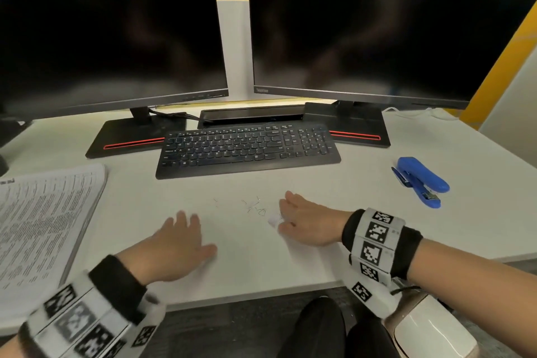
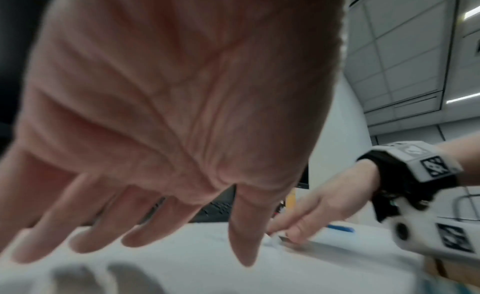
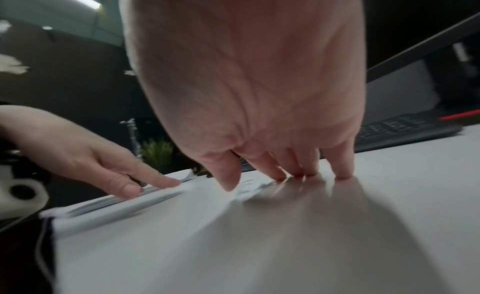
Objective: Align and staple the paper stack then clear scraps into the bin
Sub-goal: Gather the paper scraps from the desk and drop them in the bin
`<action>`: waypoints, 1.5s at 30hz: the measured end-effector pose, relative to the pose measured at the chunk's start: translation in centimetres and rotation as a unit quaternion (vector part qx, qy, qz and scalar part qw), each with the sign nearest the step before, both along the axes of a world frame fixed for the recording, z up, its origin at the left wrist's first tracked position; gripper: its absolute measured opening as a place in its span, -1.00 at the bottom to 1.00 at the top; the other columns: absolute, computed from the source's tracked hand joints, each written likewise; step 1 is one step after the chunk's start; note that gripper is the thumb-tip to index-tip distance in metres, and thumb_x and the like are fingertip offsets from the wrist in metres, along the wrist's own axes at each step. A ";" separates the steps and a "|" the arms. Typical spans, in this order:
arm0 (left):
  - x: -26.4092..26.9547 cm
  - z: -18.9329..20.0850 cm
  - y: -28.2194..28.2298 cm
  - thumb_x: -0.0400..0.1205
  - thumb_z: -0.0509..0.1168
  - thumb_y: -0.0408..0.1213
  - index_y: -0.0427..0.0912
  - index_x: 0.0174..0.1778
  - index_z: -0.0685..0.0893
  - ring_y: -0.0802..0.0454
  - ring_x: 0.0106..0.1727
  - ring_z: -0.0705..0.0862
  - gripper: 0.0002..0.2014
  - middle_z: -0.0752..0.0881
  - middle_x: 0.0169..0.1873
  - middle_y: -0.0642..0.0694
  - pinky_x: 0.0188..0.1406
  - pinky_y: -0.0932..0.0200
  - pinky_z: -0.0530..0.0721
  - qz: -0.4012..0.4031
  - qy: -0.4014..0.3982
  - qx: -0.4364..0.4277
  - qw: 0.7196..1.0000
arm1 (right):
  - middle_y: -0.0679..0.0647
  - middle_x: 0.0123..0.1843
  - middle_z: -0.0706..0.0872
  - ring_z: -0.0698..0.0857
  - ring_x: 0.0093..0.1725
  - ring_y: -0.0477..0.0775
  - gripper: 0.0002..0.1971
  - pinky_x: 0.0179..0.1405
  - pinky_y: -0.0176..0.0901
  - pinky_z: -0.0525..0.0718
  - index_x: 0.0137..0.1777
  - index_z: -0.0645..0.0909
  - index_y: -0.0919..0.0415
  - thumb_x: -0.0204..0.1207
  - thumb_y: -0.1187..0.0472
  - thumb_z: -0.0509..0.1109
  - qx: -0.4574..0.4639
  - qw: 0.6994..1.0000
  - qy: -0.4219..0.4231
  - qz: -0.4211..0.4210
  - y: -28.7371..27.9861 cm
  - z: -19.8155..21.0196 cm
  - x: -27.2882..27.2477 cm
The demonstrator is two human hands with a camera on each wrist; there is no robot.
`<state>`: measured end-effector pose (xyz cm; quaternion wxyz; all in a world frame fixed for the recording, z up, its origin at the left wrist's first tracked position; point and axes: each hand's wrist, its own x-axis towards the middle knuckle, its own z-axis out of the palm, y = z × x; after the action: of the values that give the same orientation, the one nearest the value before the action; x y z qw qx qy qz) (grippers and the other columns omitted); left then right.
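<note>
Neither hand grips — the right hand [image 1: 308, 219] rests spread, fingertips [image 3: 342, 175] on the desk [image 1: 377, 227], beside a paper scrap [image 1: 274, 219] and bent staples [image 1: 255, 206]. The left hand [image 1: 180, 244] hovers flat, fingers apart. Stapler [image 1: 421, 180] lies right of them, stack [image 1: 43, 221] far left.

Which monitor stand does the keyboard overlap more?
The left monitor stand: the keyboard's corner covers its red strip's end; the right monitor stand is only touched at its edge.

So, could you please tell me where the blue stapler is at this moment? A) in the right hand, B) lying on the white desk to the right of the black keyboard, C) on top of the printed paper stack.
B: the blue stapler lies untouched on the white desk, right of the black keyboard.
</note>
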<state>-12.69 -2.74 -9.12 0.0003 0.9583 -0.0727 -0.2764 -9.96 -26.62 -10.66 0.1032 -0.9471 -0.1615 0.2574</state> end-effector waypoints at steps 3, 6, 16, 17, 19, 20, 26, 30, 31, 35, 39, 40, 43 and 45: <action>-2.0 -1.4 -0.9 0.65 -0.06 0.27 -0.33 0.66 -0.26 -0.31 0.70 -0.11 -0.09 -0.22 0.66 -0.35 0.68 -0.08 0.08 0.014 0.041 -0.005 0.999 | 0.21 0.46 0.26 0.21 0.53 0.08 -0.67 0.57 0.08 0.22 0.32 0.27 0.26 0.70 0.08 -0.08 0.019 0.999 0.032 0.021 0.8 0.0 -0.7; -2.0 -1.6 -4.0 0.64 -0.08 0.29 -0.35 0.64 -0.33 -0.29 0.68 -0.29 -0.06 -0.36 0.63 -0.36 0.69 -0.09 -0.03 -0.008 0.032 -0.022 0.999 | 0.33 0.62 0.13 0.14 0.64 0.27 -0.64 0.58 0.12 0.24 0.42 0.24 0.36 0.71 0.18 -0.07 0.042 0.998 0.024 -0.030 -0.1 1.7 -1.5; 2.6 0.1 -6.8 0.77 -0.09 0.01 -0.26 0.68 -0.24 -0.15 0.70 -0.29 -0.31 -0.33 0.66 -0.25 0.69 0.00 -0.13 -0.053 0.009 -0.111 0.992 | 0.26 0.66 0.08 0.13 0.63 0.20 -0.48 0.62 0.00 0.13 0.59 0.08 0.39 0.72 0.12 -0.01 0.038 0.999 0.029 0.003 -0.4 1.2 -3.5; 3.2 -0.1 -6.0 0.77 -0.09 -0.01 -0.27 0.68 -0.22 -0.20 0.69 -0.29 -0.32 -0.33 0.66 -0.26 0.70 -0.03 -0.12 -0.039 -0.005 -0.092 0.995 | 0.26 0.67 0.06 0.10 0.65 0.21 -0.47 0.63 0.02 0.13 0.60 0.06 0.39 0.72 0.13 -0.01 0.048 0.998 0.028 -0.002 -0.4 1.3 -3.2; 4.5 -0.8 -4.5 0.76 -0.12 0.00 -0.30 0.68 -0.14 -0.32 0.67 -0.30 -0.34 -0.33 0.65 -0.33 0.70 -0.18 -0.08 -0.016 -0.015 -0.041 0.999 | 0.26 0.65 0.11 0.12 0.65 0.21 -0.53 0.61 0.07 0.18 0.53 0.15 0.40 0.72 0.14 -0.02 0.056 0.998 0.023 -0.035 -0.7 1.1 -2.4; 4.9 -1.0 -4.0 0.75 -0.12 0.02 -0.31 0.68 -0.14 -0.34 0.68 -0.29 -0.32 -0.32 0.65 -0.34 0.69 -0.20 -0.05 -0.004 -0.012 -0.028 1.000 | 0.26 0.62 0.17 0.16 0.63 0.21 -0.59 0.59 0.08 0.23 0.45 0.21 0.39 0.71 0.14 -0.03 0.055 0.997 0.019 -0.044 -0.7 0.8 -2.1; 6.2 -1.0 -6.5 0.74 -0.12 0.04 -0.30 0.67 -0.18 -0.32 0.69 -0.20 -0.31 -0.24 0.67 -0.31 0.68 -0.20 0.00 -0.050 0.003 -0.037 0.998 | 0.26 0.50 0.30 0.26 0.55 0.19 -0.69 0.54 0.11 0.27 0.30 0.30 0.21 0.68 0.06 -0.01 0.053 0.999 0.002 -0.005 1.6 0.0 -0.5; 5.7 -0.7 -8.1 0.78 -0.14 -0.11 -0.26 0.68 -0.19 -0.30 0.69 -0.23 -0.40 -0.27 0.67 -0.31 0.69 -0.14 -0.06 -0.100 0.024 -0.063 0.993 | 0.06 0.08 0.40 0.44 0.10 0.09 -0.79 0.12 -0.06 0.42 0.19 0.35 0.25 0.67 0.16 0.04 0.069 0.998 0.009 0.007 1.0 0.4 -1.7; 5.5 -0.6 -8.2 0.79 -0.12 -0.13 -0.27 0.68 -0.20 -0.25 0.70 -0.23 -0.39 -0.26 0.67 -0.30 0.69 -0.08 -0.07 -0.116 0.029 -0.074 0.990 | 0.08 0.09 0.44 0.48 0.10 0.13 -0.81 0.08 -0.07 0.42 0.18 0.36 0.25 0.67 0.17 0.06 0.073 0.997 0.004 -0.012 0.4 0.5 -2.1; 4.0 0.2 -7.4 0.79 -0.07 -0.11 -0.12 0.70 -0.03 0.02 0.72 -0.11 -0.45 -0.14 0.70 -0.10 0.66 0.15 -0.08 -0.161 0.058 -0.136 0.976 | 0.21 0.62 0.27 0.29 0.58 0.21 -0.49 0.54 0.04 0.31 0.55 0.21 0.29 0.67 0.07 0.10 0.022 0.997 -0.043 -0.060 -1.9 0.8 -2.7; 3.0 1.2 -5.0 0.77 0.02 -0.11 0.03 0.65 0.22 0.11 0.65 0.25 -0.52 0.23 0.65 0.06 0.60 0.22 0.16 -0.137 -0.006 -0.205 0.969 | 0.17 0.70 0.07 0.11 0.66 0.18 -0.35 0.62 0.08 0.18 0.65 0.03 0.14 0.64 0.03 0.18 0.032 0.999 -0.036 0.018 -1.3 0.6 -2.3; 2.9 1.5 -4.3 0.77 0.03 -0.12 0.03 0.63 0.27 0.11 0.63 0.28 -0.54 0.29 0.63 0.07 0.59 0.22 0.18 -0.123 -0.043 -0.202 0.971 | 0.14 0.72 -0.01 0.03 0.69 0.15 -0.33 0.65 0.07 0.11 0.67 -0.05 0.05 0.64 0.05 0.18 0.038 0.998 -0.036 0.043 -0.8 0.6 -1.9; 2.5 2.1 -3.0 0.77 0.01 -0.18 -0.03 0.64 0.23 0.04 0.66 0.22 -0.53 0.26 0.64 0.00 0.61 0.17 0.16 -0.071 -0.102 -0.152 0.981 | 0.12 0.73 -0.10 -0.05 0.70 0.14 -0.36 0.67 0.09 0.03 0.67 -0.08 -0.03 0.67 0.11 0.12 0.028 0.992 -0.059 0.104 0.9 0.4 -0.2; 2.8 1.7 -3.0 0.77 -0.02 -0.21 -0.18 0.65 0.16 -0.10 0.65 0.22 -0.51 0.21 0.65 -0.16 0.58 0.09 0.20 -0.032 -0.087 -0.090 0.992 | 0.11 0.73 -0.06 0.00 0.69 0.16 -0.41 0.65 0.12 0.08 0.67 -0.03 0.00 0.68 0.11 0.09 0.005 0.990 -0.066 0.127 1.7 0.3 0.4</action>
<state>-9.86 -5.72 -7.43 0.0719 0.9719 -0.1277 -0.1844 -9.53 -24.92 -10.37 0.0635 -0.9332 -0.2887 0.2043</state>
